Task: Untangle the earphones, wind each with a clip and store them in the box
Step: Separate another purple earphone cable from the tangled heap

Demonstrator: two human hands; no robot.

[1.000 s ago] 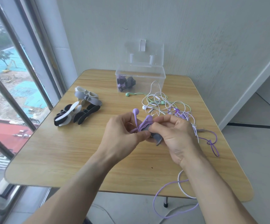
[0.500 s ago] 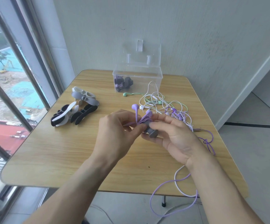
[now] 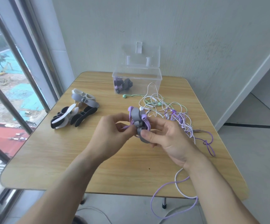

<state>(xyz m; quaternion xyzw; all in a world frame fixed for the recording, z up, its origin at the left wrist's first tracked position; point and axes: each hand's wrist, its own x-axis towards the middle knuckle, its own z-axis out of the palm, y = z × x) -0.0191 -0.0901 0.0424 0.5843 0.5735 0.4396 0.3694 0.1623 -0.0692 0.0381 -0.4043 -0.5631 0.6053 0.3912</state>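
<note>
The light wooden bench (image 3: pixel 66 159) stood against a grey textured wall (image 3: pixel 195 38), beside a tall window (image 3: pixel 9 78). Both hands, left (image 3: pixel 110 135) and right (image 3: pixel 168 138), pinched a purple earphone bundle in a grey clip (image 3: pixel 138 122).

Grey clip (image 3: pixel 136 118) — purple earphones (image 3: pixel 144 122) — tan wood-grain table (image 3: pixel 66 151).

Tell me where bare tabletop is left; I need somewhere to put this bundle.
Free: the near table strip under both wrists, and between the spare clips and the box. Crowded: the tangled earphones on the right.
</note>
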